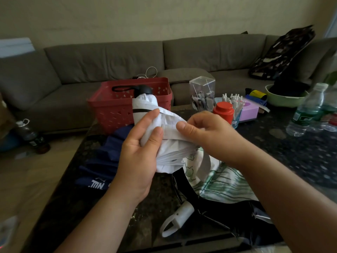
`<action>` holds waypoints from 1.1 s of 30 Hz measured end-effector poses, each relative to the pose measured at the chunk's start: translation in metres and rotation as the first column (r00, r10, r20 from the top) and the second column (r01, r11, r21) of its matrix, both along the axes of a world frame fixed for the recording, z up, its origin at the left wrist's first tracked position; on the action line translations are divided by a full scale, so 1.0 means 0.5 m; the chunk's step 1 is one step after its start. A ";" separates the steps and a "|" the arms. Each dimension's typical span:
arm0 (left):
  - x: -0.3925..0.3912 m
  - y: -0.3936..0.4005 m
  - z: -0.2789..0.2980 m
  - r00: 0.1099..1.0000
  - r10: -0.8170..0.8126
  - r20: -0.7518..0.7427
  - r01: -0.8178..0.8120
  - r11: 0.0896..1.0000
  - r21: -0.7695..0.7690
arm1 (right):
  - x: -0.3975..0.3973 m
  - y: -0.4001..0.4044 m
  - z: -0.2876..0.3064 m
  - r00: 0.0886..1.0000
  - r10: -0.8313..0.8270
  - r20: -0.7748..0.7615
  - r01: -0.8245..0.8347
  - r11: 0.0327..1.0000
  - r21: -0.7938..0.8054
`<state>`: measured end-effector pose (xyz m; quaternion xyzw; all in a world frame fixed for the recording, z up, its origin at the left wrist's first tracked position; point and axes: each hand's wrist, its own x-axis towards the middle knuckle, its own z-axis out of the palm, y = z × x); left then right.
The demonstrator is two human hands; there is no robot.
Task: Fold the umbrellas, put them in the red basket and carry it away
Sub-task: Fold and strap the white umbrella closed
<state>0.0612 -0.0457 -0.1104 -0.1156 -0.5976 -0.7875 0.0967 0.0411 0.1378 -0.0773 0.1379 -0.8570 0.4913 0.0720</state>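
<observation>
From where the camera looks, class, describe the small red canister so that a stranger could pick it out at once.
Start at the red basket on the far edge of the dark table and look right, past the clear plastic box. The red canister stands upright just before a cup of white pens. It alone among them is squat, opaque and red, with a lid.

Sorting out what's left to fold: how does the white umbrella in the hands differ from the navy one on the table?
The white umbrella is held up, gripped by the left hand and right hand, its canopy mostly gathered; the navy umbrella lies loose and untouched on the table. Neither is in the red basket.
</observation>
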 end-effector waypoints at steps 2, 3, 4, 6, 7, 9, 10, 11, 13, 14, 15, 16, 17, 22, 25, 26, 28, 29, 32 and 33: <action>0.000 0.000 -0.001 1.000 0.011 -0.016 -0.012 1.000 -0.007 | -0.001 0.002 -0.008 0.999 0.010 0.035 -0.009 0.999 -0.034; -0.001 -0.001 -0.001 1.000 0.016 -0.019 -0.017 1.000 -0.008 | -0.002 0.003 -0.010 0.999 0.011 0.047 -0.008 0.998 -0.063; -0.001 -0.002 -0.001 1.000 0.021 -0.019 -0.021 1.000 -0.011 | -0.004 0.004 -0.011 0.998 0.018 0.054 -0.013 0.996 -0.091; 0.000 -0.004 0.002 0.999 0.030 -0.027 -0.030 0.999 -0.028 | -0.006 0.004 -0.012 0.997 0.058 0.053 -0.050 0.989 -0.143; 0.000 -0.004 0.003 0.999 0.033 -0.029 -0.034 0.999 -0.039 | -0.005 0.002 -0.012 0.995 0.086 0.057 -0.076 0.984 -0.160; 0.002 -0.002 0.004 0.999 0.027 -0.024 -0.028 0.998 -0.054 | -0.007 -0.005 -0.015 0.990 0.126 0.058 -0.115 0.979 -0.168; 0.003 -0.002 0.004 1.000 0.019 -0.018 -0.020 0.998 -0.051 | -0.009 -0.007 -0.016 0.991 0.123 0.043 -0.115 0.981 -0.156; 0.002 -0.002 0.005 1.000 0.008 -0.006 -0.008 0.999 -0.036 | -0.013 -0.008 -0.017 0.994 0.105 0.022 -0.101 0.985 -0.142; 0.002 -0.003 0.009 0.998 -0.042 0.036 0.040 0.998 0.050 | -0.020 -0.007 -0.018 0.995 0.097 -0.001 -0.096 0.979 -0.181; 0.003 -0.004 0.013 0.995 -0.082 0.053 0.076 0.992 0.103 | -0.023 -0.005 -0.019 0.992 0.124 0.004 -0.119 0.964 -0.237; 0.004 -0.005 0.016 0.990 -0.123 0.062 0.113 0.983 0.145 | -0.026 -0.003 -0.021 0.986 0.163 0.017 -0.152 0.944 -0.291; 0.006 -0.006 0.019 0.985 -0.162 0.065 0.149 0.973 0.178 | -0.028 -0.003 -0.024 0.980 0.198 0.029 -0.178 0.928 -0.326; 0.006 -0.007 0.020 0.979 -0.195 0.065 0.178 0.962 0.205 | -0.030 -0.003 -0.027 0.976 0.214 0.038 -0.189 0.921 -0.341; 0.001 -0.013 0.014 0.973 -0.226 0.054 0.208 0.952 0.226 | -0.029 -0.007 -0.029 0.985 0.169 0.024 -0.153 0.935 -0.319; -0.002 -0.012 0.015 0.974 -0.221 0.057 0.202 0.951 0.236 | -0.027 -0.007 -0.029 0.988 0.154 0.005 -0.144 0.937 -0.317; -0.001 -0.012 0.017 0.972 -0.226 0.066 0.203 0.945 0.257 | -0.028 -0.009 -0.030 0.990 0.141 -0.006 -0.136 0.943 -0.305; 0.000 -0.011 0.020 0.966 -0.248 0.072 0.217 0.931 0.293 | -0.030 -0.015 -0.035 0.991 0.135 -0.003 -0.129 0.946 -0.299; 0.000 -0.011 0.021 0.965 -0.253 0.070 0.222 0.929 0.296 | -0.032 -0.017 -0.037 0.991 0.134 0.011 -0.125 0.948 -0.294; -0.001 -0.014 0.019 0.973 -0.222 0.058 0.205 0.956 0.210 | -0.029 -0.013 -0.028 0.992 0.114 0.057 -0.094 0.957 -0.275; -0.002 -0.017 0.017 0.977 -0.207 0.051 0.197 0.967 0.164 | -0.026 -0.010 -0.023 0.991 0.117 0.068 -0.092 0.950 -0.297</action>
